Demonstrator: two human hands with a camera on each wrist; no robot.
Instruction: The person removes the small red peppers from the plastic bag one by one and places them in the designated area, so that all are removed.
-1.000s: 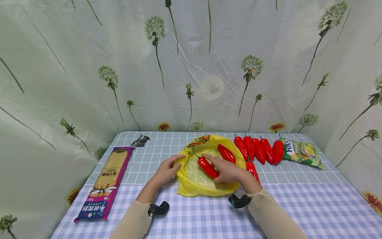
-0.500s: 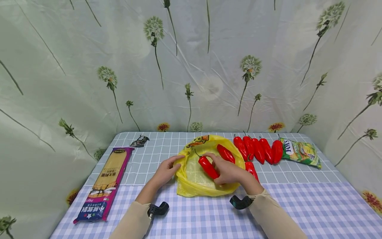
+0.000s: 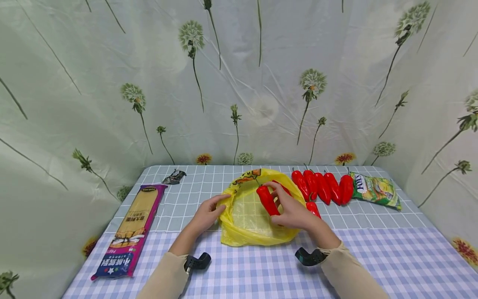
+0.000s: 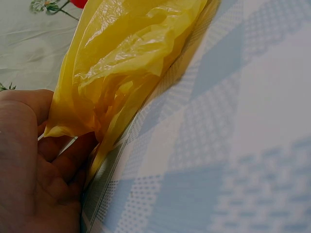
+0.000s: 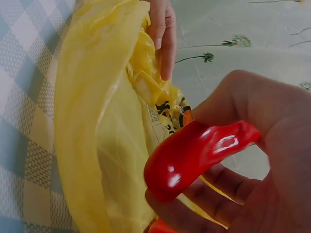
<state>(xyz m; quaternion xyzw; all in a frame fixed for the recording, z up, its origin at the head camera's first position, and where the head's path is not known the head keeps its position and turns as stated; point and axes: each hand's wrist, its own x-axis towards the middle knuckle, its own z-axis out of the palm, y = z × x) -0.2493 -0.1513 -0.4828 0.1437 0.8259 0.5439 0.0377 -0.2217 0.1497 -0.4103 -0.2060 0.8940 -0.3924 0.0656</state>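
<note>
A yellow plastic bag (image 3: 244,237) lies with its mouth spread open in the middle of the table. My left hand (image 3: 206,214) pinches its left rim, the thumb on one side of the film and the fingers on the other in the left wrist view. Over the bag's mouth, my right hand (image 3: 293,209) grips a red pepper (image 3: 267,200) between thumb and fingers, green stem pointing up and away. The pepper's glossy body (image 5: 194,155) shows large in the right wrist view. Inside the bag, another red pepper (image 3: 282,187) is partly hidden behind the right hand.
Several red peppers (image 3: 323,189) stand in a row right of the bag, and one more pepper (image 3: 313,208) lies nearer. Beyond them is a green Fox's packet (image 3: 376,192). A pasta pack (image 3: 130,230) lies left, with a small black wrapper (image 3: 174,177) behind it.
My right hand has raised the red pepper and shifted slightly right with it, now covering more of the pepper in the bag. The left hand stays at the rim.
</note>
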